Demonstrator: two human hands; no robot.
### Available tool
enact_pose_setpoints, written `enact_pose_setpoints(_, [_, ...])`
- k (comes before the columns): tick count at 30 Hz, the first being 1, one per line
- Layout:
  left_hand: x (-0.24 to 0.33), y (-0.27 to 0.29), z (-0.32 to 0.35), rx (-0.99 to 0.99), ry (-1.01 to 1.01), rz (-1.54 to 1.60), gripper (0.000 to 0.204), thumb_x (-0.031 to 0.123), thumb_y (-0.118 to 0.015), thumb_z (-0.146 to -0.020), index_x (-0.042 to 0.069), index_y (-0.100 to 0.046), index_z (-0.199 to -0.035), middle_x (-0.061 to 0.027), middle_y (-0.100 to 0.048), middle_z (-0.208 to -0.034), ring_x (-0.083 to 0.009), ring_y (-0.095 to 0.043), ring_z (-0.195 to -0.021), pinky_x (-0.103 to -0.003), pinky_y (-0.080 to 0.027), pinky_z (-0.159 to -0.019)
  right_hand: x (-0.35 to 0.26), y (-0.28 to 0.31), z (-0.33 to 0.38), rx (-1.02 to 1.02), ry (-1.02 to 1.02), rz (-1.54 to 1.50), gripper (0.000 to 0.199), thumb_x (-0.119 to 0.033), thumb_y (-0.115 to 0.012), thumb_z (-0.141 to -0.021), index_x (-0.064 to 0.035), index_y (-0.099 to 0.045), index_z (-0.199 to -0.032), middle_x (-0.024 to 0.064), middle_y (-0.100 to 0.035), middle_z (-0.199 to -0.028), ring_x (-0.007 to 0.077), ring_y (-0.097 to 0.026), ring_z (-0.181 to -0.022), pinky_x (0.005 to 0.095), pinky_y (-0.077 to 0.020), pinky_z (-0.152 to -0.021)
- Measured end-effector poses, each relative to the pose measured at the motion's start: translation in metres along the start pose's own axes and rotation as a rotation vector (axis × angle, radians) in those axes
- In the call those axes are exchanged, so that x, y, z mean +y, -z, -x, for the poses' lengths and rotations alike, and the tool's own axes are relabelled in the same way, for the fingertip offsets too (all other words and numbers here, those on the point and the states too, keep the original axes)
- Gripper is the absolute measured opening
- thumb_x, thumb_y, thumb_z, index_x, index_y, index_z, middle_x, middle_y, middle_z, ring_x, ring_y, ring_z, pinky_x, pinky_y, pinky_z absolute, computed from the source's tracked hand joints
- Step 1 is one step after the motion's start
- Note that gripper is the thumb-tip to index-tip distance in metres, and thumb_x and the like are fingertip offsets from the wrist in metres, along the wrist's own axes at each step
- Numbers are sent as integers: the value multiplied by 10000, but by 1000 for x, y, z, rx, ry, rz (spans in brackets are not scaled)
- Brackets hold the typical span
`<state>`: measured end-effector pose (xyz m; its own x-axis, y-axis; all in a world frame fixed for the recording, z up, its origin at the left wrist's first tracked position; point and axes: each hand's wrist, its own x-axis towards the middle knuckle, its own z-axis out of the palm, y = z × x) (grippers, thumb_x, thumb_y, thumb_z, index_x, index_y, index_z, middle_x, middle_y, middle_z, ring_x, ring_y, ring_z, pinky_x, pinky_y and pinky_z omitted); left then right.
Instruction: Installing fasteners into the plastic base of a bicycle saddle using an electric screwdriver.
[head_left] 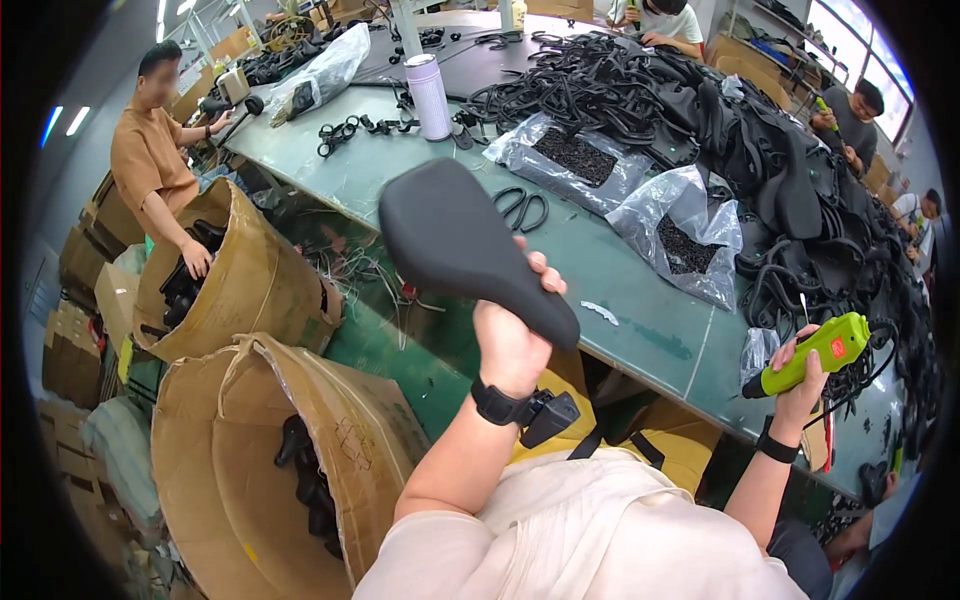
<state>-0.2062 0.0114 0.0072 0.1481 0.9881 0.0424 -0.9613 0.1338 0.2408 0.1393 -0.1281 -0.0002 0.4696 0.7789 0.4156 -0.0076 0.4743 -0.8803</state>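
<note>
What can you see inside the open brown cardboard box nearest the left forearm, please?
Several smooth black pieces show inside the brown cardboard box, on the right; its right wall covers part of them, hiding their number and full shapes.

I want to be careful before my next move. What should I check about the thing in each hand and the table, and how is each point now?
1. Saddle held: ok; the left hand grips the black saddle by its narrower part.
2. Tool held: ok; the right hand grips the green tool.
3. Tool apart from saddle: ok; a wide gap lies between them.
4. Tool switched off: cannot tell.
5. Saddle's underside sound: cannot tell; it faces away from the camera.
6. Right side of the table free of clutter: not ok; black parts are heaped there.
</note>
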Motion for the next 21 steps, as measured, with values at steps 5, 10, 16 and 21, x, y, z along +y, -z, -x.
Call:
enact_pose_setpoints(5, [76, -30, 12, -290, -240, 364, 149, 182, -521, -922, 117, -530, -1056, 26, -548, -798, -120, -483, -690, -301, -418, -722, 1, 1, 4, 83, 3, 7, 427, -319, -649, -826, -20, -470, -1074, 55, -504, -724, 144, -524, -602, 266, -437, -555])
enact_pose_setpoints(10, [190, -17, 40, -498, -935, 84, 448, 391, -331, -1000, 40, -554, -1166, -49, -630, -1062, -175, -554, -1056, -431, -356, -970, -9, -13, 2, 66, -20, -16, 452, -328, -665, -798, -4, -485, -1055, 71, -548, -703, 158, -551, -584, 272, -451, -555])
enact_pose_setpoints(16, [57, -8, -65, -543, -70, -81, 250, 207, -474, -979, 17, -552, -1120, -41, -578, -1027, -174, -525, -969, -343, -373, -894, -15, -8, 10, 173, -38, 37, 553, -387, -731, -733, 4, -478, -1032, 85, -553, -665, 176, -568, -585, 282, -470, -570])
enact_pose_setpoints(21, [-75, -72, -114, -464, 137, -756, 238, 177, -506, -970, 13, -564, -1132, -38, -581, -947, -135, -524, -839, -253, -414, -758, -9, -2, 25, 29, 12, -101, 461, -191, -782, -728, -20, -514, -1062, 69, -576, -835, 126, -573, -678, 248, -473, -609])
